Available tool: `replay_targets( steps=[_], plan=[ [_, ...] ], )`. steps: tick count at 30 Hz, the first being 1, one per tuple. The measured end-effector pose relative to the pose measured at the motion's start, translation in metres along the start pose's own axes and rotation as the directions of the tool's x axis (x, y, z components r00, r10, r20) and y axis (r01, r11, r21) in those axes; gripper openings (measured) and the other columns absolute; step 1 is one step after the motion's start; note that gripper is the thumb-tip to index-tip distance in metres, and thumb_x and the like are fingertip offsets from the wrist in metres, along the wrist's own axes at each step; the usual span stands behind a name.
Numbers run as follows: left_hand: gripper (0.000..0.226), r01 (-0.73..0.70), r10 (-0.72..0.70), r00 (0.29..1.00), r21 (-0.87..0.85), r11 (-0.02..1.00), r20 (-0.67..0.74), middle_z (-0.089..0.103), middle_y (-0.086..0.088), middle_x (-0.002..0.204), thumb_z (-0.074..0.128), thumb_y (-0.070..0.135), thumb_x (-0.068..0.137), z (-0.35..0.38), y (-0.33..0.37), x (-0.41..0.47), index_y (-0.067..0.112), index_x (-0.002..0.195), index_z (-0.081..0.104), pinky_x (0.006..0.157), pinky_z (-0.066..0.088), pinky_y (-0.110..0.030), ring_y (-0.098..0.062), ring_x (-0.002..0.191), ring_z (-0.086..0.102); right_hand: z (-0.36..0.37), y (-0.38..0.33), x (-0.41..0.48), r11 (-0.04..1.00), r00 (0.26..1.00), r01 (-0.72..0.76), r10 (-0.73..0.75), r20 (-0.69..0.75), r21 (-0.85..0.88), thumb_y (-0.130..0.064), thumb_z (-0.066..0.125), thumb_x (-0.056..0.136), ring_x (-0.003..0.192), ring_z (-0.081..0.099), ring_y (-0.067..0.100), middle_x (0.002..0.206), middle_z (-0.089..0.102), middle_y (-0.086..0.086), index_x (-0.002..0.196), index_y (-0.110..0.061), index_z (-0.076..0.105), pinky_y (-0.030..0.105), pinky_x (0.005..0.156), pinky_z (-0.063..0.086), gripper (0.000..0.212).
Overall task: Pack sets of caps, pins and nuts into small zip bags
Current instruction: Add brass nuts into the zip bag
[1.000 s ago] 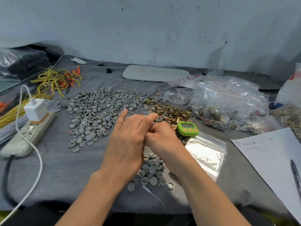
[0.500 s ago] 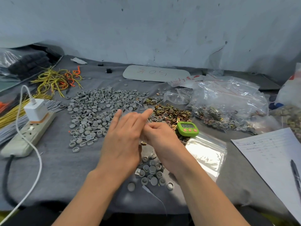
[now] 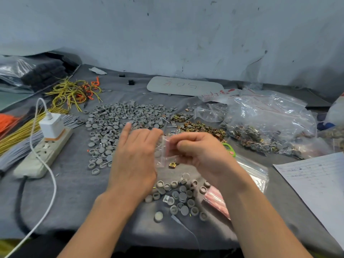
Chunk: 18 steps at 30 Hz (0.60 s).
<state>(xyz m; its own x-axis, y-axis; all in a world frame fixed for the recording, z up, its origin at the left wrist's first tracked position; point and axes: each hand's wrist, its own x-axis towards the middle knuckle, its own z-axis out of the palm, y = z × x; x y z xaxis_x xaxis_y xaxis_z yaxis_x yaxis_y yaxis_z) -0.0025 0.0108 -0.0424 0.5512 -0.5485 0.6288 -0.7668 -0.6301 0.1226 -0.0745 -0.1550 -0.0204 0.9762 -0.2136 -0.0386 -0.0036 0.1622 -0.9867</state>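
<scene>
Scuffed pale blue-grey wall (image 3: 186, 34), grey felt-covered table (image 3: 74, 192), even light

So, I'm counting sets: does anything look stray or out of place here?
One brass nut lies alone on the grey cloth, just below the small zip bag that the right hand pinches, apart from the nut pile. It may have dropped.

The zip bag (image 3: 161, 155) is glossy clear plastic, the caps (image 3: 119, 116) matt grey, perhaps rubber, the nuts (image 3: 201, 127) shiny brassy metal.
</scene>
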Motion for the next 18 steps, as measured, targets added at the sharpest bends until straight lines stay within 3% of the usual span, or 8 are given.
replay_targets(
  steps=[3,5,7,9,11,12,15,18],
  plan=[
    [0.065,0.109,-0.109,0.994,0.035,0.993,-0.001,0.064,0.001,0.101,0.086,0.005,0.065,-0.006,-0.018,0.005,0.021,0.121,0.058,0.125,0.024,-0.049,-0.024,0.103,0.061,-0.025,-0.007,0.011,0.928,0.939,-0.034,-0.098,-0.330,-0.371,0.008,0.066,0.090,0.087,0.074,0.014,0.089,0.081,-0.003,0.085,-0.020,0.083,0.024,0.073,0.059,0.033],
    [0.070,0.143,-0.143,0.990,0.021,0.990,0.005,0.066,0.000,0.106,0.090,0.014,0.063,-0.010,-0.029,0.009,0.023,0.124,0.057,0.124,0.024,-0.049,-0.024,0.106,0.061,-0.040,-0.004,0.020,0.738,0.892,-0.171,-0.165,-0.421,-0.653,0.002,0.069,0.090,0.092,0.073,0.009,0.090,0.079,-0.011,0.085,-0.028,0.082,0.032,0.085,0.061,0.033],
    [0.077,0.174,-0.174,0.984,-0.001,0.985,0.048,0.065,0.001,0.110,0.091,0.018,0.060,-0.011,-0.035,0.011,0.024,0.128,0.055,0.123,0.027,-0.047,-0.024,0.109,0.060,-0.043,0.002,0.027,0.551,0.895,-0.271,-0.158,-0.417,-0.789,0.000,0.069,0.090,0.101,0.069,0.013,0.099,0.077,-0.010,0.090,-0.032,0.080,0.039,0.097,0.058,0.034],
    [0.081,0.195,-0.191,0.977,-0.033,0.980,0.097,0.064,0.000,0.114,0.090,0.022,0.060,-0.008,-0.038,0.012,0.023,0.133,0.054,0.114,0.036,-0.045,-0.023,0.108,0.055,-0.039,0.008,0.032,0.295,0.913,-0.327,-0.147,-0.381,-0.898,-0.005,0.069,0.088,0.114,0.061,0.021,0.110,0.075,-0.005,0.102,-0.035,0.078,0.041,0.109,0.045,0.034],
    [0.085,0.208,-0.196,0.967,-0.061,0.976,0.160,0.062,0.001,0.120,0.089,0.027,0.062,-0.002,-0.038,0.012,0.025,0.138,0.051,0.107,0.040,-0.042,-0.020,0.109,0.051,-0.033,0.015,0.034,0.033,0.939,-0.306,-0.151,-0.308,-0.951,-0.011,0.064,0.086,0.115,0.056,0.025,0.111,0.073,-0.001,0.111,-0.034,0.075,0.040,0.106,0.030,0.036],
    [0.087,0.214,-0.198,0.961,-0.068,0.974,0.196,0.060,0.003,0.123,0.089,0.030,0.064,0.001,-0.038,0.012,0.028,0.141,0.048,0.108,0.039,-0.041,-0.018,0.111,0.049,-0.030,0.018,0.034,-0.041,0.947,-0.291,-0.155,-0.282,-0.956,-0.011,0.061,0.086,0.113,0.055,0.025,0.109,0.072,0.001,0.115,-0.033,0.073,0.041,0.104,0.027,0.038],
    [0.090,0.232,-0.203,0.941,-0.078,0.970,0.271,0.056,0.010,0.130,0.088,0.039,0.066,0.010,-0.037,0.010,0.034,0.143,0.042,0.108,0.039,-0.038,-0.011,0.113,0.046,-0.022,0.024,0.032,-0.112,0.953,-0.266,-0.183,-0.243,-0.957,-0.008,0.058,0.085,0.108,0.055,0.027,0.105,0.070,0.004,0.120,-0.031,0.067,0.043,0.103,0.028,0.043],
    [0.088,0.253,-0.216,0.928,-0.088,0.964,0.302,0.055,0.012,0.131,0.087,0.043,0.066,0.015,-0.038,0.008,0.036,0.142,0.042,0.101,0.041,-0.033,-0.014,0.118,0.049,-0.019,0.024,0.029,-0.113,0.957,-0.254,-0.174,-0.232,-0.961,-0.008,0.058,0.086,0.105,0.060,0.027,0.099,0.070,0.004,0.113,-0.025,0.064,0.042,0.102,0.028,0.032]
  ],
)
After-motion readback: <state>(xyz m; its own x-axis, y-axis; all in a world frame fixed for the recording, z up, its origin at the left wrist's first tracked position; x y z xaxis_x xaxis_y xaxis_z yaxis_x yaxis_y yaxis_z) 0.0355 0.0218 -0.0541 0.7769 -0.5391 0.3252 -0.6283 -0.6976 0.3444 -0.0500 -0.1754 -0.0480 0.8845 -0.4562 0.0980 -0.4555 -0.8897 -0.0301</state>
